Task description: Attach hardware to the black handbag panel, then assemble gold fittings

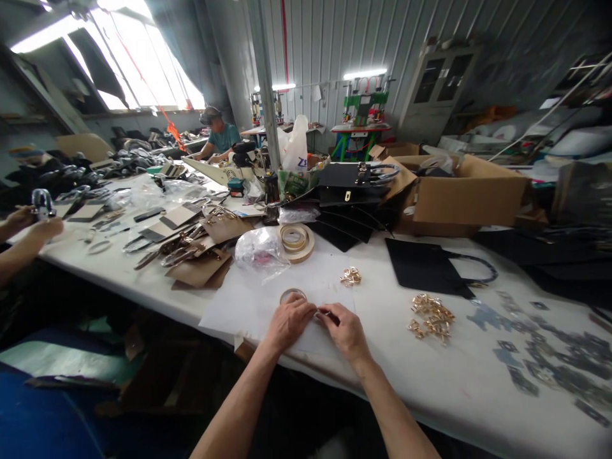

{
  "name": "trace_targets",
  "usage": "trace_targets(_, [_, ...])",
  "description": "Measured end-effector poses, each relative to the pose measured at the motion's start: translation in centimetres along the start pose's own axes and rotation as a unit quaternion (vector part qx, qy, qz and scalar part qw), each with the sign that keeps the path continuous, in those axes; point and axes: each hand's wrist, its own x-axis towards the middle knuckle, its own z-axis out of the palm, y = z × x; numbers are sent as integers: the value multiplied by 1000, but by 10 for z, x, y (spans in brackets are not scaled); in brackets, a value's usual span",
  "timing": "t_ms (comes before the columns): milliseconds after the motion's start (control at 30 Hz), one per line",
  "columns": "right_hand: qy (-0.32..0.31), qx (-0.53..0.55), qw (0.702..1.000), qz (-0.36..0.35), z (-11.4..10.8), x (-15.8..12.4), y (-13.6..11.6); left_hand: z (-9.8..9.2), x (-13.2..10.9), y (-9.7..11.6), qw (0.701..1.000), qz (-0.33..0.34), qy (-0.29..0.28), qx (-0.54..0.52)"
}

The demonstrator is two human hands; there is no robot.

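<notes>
My left hand [289, 324] is closed at the near edge of the table, its fingers curled around the near side of a small roll of tape [292, 291]. Beside it, my right hand [345, 330] pinches with thumb and forefinger, and its tips meet those of my left hand. Whatever sits between the fingertips is too small to make out. Under both hands lies a white sheet [229, 306]. Beyond them is a little pile of gold metal fittings [350, 276], and a larger pile of gold fittings [431, 317] lies to the right.
Wide tape rolls [301, 245] and a plastic bag [261, 250] lie ahead. Brown bag pieces [201, 271] are stacked left; a black bag panel [421, 264] and metal plates [549, 344] lie right. A cardboard box [471, 197] stands behind. A co-worker's hands [41, 226] work far left.
</notes>
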Motion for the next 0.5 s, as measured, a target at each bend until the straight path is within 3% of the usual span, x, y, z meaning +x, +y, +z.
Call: trace_targets(500, [-23,-149,989,13,5,1,-16,0,5,-7,997,-5,-4,-75])
